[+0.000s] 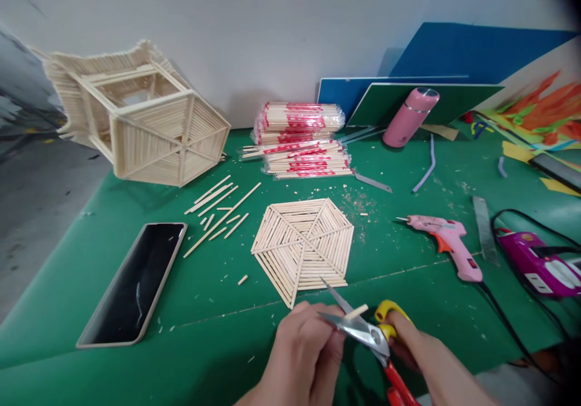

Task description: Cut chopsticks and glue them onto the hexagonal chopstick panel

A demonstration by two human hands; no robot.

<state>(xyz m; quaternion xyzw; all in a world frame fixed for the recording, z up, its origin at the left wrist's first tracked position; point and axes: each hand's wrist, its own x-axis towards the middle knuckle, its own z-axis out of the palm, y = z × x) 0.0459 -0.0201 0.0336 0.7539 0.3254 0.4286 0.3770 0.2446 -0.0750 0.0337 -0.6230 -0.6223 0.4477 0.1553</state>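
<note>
My left hand (305, 347) is closed, pinching a short wooden stick (358, 311) whose end sticks out past the fingers. The stick lies between the parted blades of a pair of scissors (370, 336) with yellow and red handles. My right hand (415, 342) is wrapped round those handles, its fingers partly hidden. Just beyond both hands lies a flat hexagon-like panel of wooden sticks (303, 245), with spokes meeting at its middle. One cut stick piece (242, 279) rests left of the panel, and several loose sticks (218, 212) are spread farther left.
A stick-built lantern-like frame (170, 134) stands at back left, above a phone (136, 288). Wrapped stick bundles (304, 158) lie at the back, near a pink flask (411, 117). A pink glue gun (447, 242), metal ruler (485, 229) and purple power strip (538, 267) occupy the right.
</note>
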